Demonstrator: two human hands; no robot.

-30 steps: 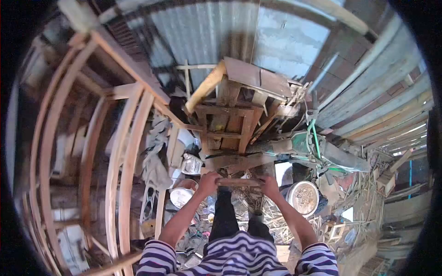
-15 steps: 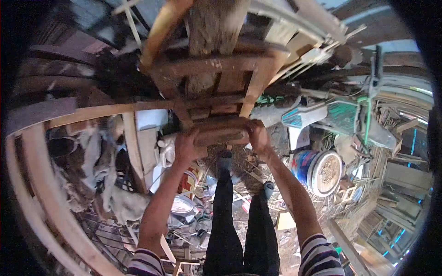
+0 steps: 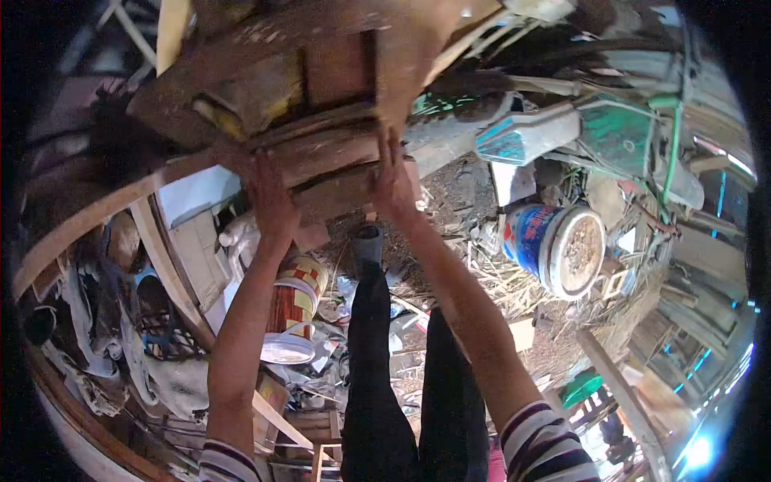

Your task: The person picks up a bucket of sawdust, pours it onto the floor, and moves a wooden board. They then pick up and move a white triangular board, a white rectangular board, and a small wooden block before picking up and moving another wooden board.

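- 2 hands up on the same thing: my left hand and my right hand both grip a short wooden plank, one at each end, fingers wrapped round its edges.
- The plank sits raised in front of me, level with the underside of a rough wooden frame that fills the top of the view; plank and frame look to be touching, though I cannot tell whether they are joined.
- Both arms are stretched out, striped sleeves at the bottom edge.
- Below the plank, my legs in dark trousers stand on ground littered with scraps and straw.
- Just beside my left forearm stands a red and yellow paint can.
- To my right, well apart from the hands, a blue bucket holds grey rubble.
- Behind the bucket lies a green machine with a green hose.
- Curved wooden slats arc along my left side.
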